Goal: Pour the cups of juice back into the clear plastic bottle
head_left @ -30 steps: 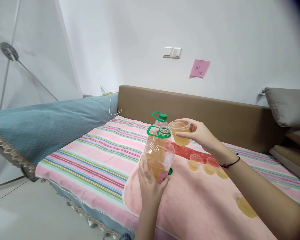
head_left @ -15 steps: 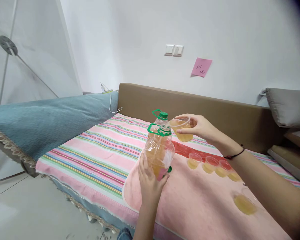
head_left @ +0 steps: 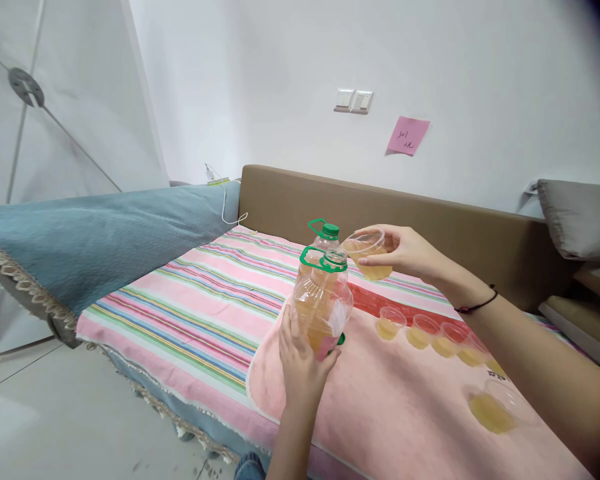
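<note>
My left hand [head_left: 305,360] is wrapped round the lower part of a clear bottle [head_left: 320,303], which has a green handle ring, no cap and yellowish liquid inside. My right hand [head_left: 400,252] holds a clear plastic cup [head_left: 373,257] of yellow liquid, tilted towards the bottle's open mouth, its rim close beside it. Just behind stands a second bottle with a green cap [head_left: 331,231]. A loose green cap [head_left: 341,339] lies by the front bottle's base.
Several cups of yellow liquid [head_left: 391,324] stand in a row on the pink mat [head_left: 370,393], near a red strip [head_left: 367,300]. Another cup [head_left: 493,410] sits nearer, by my right forearm. A brown backrest [head_left: 380,200] runs behind the striped cloth [head_left: 180,313].
The whole view has shifted slightly, and things appear a little further right. The cup in my right hand is tilted a bit differently, its rim slightly higher. Both hands keep their holds.
</note>
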The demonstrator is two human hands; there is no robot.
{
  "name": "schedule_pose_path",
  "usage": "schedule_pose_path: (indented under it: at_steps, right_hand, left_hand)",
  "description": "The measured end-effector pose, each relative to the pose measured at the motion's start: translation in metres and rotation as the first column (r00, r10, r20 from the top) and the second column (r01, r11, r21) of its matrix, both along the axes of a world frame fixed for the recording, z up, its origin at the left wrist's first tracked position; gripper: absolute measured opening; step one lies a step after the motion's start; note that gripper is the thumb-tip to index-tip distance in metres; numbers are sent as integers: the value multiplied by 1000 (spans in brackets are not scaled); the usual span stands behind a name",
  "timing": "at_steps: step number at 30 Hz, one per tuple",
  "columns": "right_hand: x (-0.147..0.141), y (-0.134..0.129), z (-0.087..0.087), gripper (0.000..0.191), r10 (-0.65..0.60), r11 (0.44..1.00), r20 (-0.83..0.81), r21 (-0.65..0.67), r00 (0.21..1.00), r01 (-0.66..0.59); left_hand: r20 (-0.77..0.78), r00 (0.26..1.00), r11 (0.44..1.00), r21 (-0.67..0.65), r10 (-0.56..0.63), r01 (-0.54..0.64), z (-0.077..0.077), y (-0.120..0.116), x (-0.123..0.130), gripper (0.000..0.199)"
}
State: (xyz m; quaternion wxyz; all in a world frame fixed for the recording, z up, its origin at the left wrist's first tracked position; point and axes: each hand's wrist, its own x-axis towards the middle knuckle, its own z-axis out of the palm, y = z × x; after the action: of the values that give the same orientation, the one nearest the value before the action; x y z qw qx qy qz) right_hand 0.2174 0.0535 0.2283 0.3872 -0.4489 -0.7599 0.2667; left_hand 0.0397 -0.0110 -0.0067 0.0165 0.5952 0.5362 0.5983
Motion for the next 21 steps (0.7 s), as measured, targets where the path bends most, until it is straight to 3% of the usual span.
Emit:
schedule_pose_path:
  at_steps: [21]
  right_hand:
    - [-3, -7, 26, 57, -36, 999, 183, 22, 982, 33]
  left_hand:
    - [-50, 998, 999, 40, 30, -28, 0, 1, -1, 123]
